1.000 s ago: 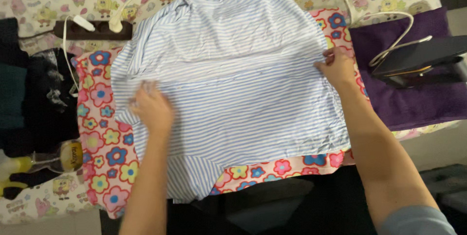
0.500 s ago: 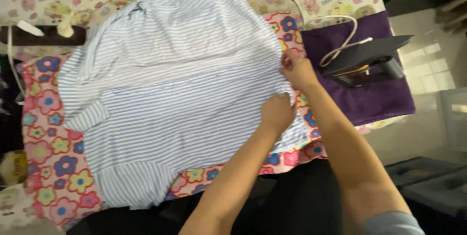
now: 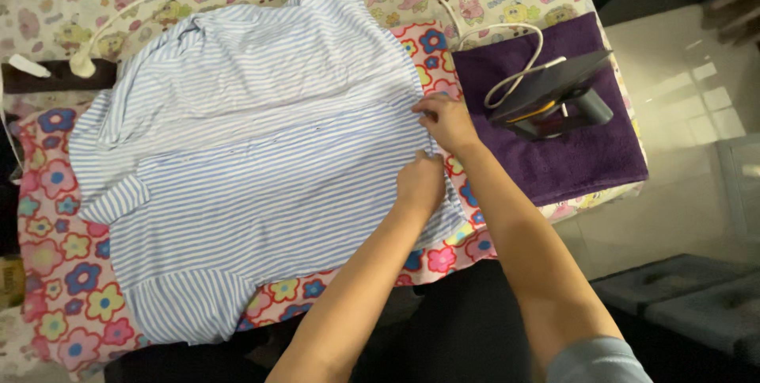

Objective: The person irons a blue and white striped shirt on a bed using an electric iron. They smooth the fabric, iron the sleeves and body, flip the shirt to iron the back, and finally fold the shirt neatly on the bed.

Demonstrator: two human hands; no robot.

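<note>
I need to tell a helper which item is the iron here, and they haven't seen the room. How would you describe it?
Start at the blue-and-white striped shirt spread on the flowered cloth. Just right of both hands lies a purple towel. The iron sits on it: dark, wedge-shaped, trailing a white cord, the only hard object there.

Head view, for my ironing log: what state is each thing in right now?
Shirt: spread flat, right edge wrinkled.
Left hand: pressing on the shirt's right edge.
Right hand: pinching the same edge.
Iron: resting on the purple towel, apart from the shirt.
Cord: loose, looped over the towel.
Floral cloth: laid flat under the shirt.
</note>
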